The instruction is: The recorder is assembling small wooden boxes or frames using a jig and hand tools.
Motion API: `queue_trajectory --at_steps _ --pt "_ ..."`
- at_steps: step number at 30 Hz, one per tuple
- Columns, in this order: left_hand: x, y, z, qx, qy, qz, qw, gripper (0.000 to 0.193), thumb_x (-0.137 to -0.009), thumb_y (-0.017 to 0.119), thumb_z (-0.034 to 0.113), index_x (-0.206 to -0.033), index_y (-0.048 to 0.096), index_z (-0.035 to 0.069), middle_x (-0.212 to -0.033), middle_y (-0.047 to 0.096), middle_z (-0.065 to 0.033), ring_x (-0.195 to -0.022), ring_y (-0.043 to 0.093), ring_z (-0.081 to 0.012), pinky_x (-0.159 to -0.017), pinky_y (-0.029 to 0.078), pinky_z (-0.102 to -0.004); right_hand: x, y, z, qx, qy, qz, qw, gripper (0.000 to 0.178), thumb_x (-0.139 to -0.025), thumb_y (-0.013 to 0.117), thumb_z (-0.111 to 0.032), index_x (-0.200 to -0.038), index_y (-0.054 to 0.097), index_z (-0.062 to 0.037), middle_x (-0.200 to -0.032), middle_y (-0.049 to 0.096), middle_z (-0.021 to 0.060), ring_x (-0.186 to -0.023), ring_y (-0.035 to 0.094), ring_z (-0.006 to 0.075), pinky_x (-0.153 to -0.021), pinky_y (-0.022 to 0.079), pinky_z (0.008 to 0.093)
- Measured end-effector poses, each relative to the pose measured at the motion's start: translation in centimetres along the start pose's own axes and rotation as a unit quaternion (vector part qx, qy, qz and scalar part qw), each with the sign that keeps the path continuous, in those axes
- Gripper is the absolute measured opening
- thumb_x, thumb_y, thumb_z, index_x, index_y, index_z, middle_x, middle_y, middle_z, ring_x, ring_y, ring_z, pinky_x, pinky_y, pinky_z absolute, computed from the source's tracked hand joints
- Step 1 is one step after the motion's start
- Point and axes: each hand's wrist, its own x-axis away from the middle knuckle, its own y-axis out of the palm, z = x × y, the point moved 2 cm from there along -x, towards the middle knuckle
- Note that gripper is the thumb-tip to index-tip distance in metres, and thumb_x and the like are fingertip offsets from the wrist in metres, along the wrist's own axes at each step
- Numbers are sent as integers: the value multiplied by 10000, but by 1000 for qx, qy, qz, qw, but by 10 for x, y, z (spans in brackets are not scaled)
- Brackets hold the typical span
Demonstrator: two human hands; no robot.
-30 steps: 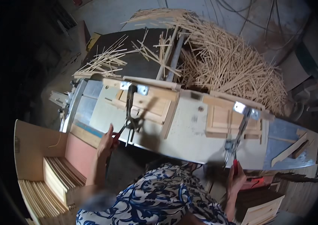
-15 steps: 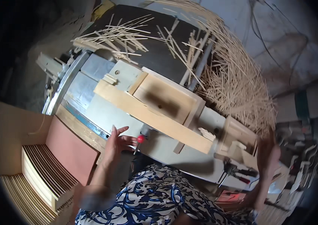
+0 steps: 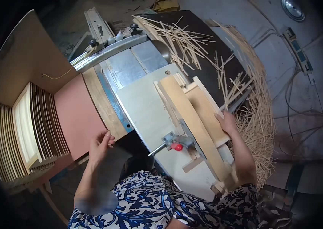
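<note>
A shallow wooden tray (image 3: 204,105) lies on the pale jig board (image 3: 146,100), behind a long light wooden bar (image 3: 190,119). At the tray's right edge, my right hand (image 3: 229,123) grips the rim, thumb and fingers partly hidden by the hand itself. A toggle clamp (image 3: 169,139) with a red knob (image 3: 177,147) and a metal rod sits against the near side of the bar. My left hand (image 3: 101,145) hovers left of the jig by the pinkish-brown board (image 3: 78,114), its fingers curled in and nothing visible in them.
At left stand stacked thin-edged wooden panels (image 3: 47,122) beside a curved upright board (image 3: 24,57). The metal machine table (image 3: 127,68) extends behind the jig. Loose thin wood strips (image 3: 186,40) lie on the dark surface, with a large heap of strips (image 3: 258,141) at right.
The view has turned toward the left. My right hand has come from the far right onto the tray's rim. My left hand has moved away from the red-knobbed clamp and its fingers have curled in.
</note>
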Motion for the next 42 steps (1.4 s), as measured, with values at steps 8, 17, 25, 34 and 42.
queue_trajectory --at_steps 8,17,25,34,42 --pt "49 35 67 -16 225 -23 974 377 -1013 693 234 -1208 649 -86 -974 726 -111 -847 700 -151 -743 559 -267 112 -213 -83 103 -88 321 937 258 -1015 624 -327 -1032 570 -75 -805 667 228 -773 665 451 -652 517 508" --pt "172 33 168 -43 278 -376 883 503 -936 786 166 -1368 599 -10 -1206 717 -83 -1107 651 -149 -1000 523 -320 258 -245 -192 72 -449 254 854 222 -907 765 -206 -996 643 -42 -825 638 132 -835 621 335 -743 497 432" --pt "246 -86 49 133 342 -75 927 385 -982 740 186 -1285 642 -31 -1126 725 -60 -1041 651 -122 -937 530 -285 272 -189 -331 -15 -487 485 726 406 -945 728 -178 -1286 626 15 -1169 658 181 -987 640 320 -959 508 406" --pt "205 -176 23 344 343 187 854 334 -1037 670 293 -1096 691 -36 -965 731 -48 -788 668 -93 -722 553 -224 148 4 -591 -632 -354 -9 690 520 -977 694 -148 -1372 452 88 -1209 653 190 -1023 662 186 -842 548 314" --pt "181 -280 16 252 194 197 927 461 -1074 570 379 -1034 673 -69 -877 740 -172 -742 749 -224 -648 627 -325 87 95 -767 -541 -368 -96 750 390 -955 697 -132 -1276 555 39 -1066 689 97 -926 655 145 -815 539 307"
